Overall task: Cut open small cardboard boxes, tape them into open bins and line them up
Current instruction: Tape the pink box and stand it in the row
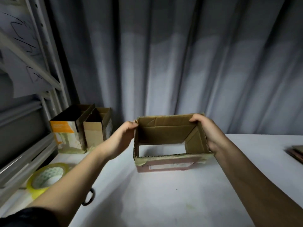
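An open brown cardboard box (167,133) is held above the white table (164,194), with tape along its near rim and a white label on its near side. Through its bottom I see the table. My left hand (122,138) grips the box's left wall near the far corner. On the opposite side, my right hand (207,130) grips the right wall, fingers curled over the rim. Two finished open bins (82,128) stand side by side at the back left of the table.
A roll of clear yellowish tape (46,177) lies at the table's left edge, and a dark scissor handle (89,197) peeks out under my left forearm. Flat cardboard (296,153) lies at the right edge. Metal shelving stands left; a grey curtain hangs behind.
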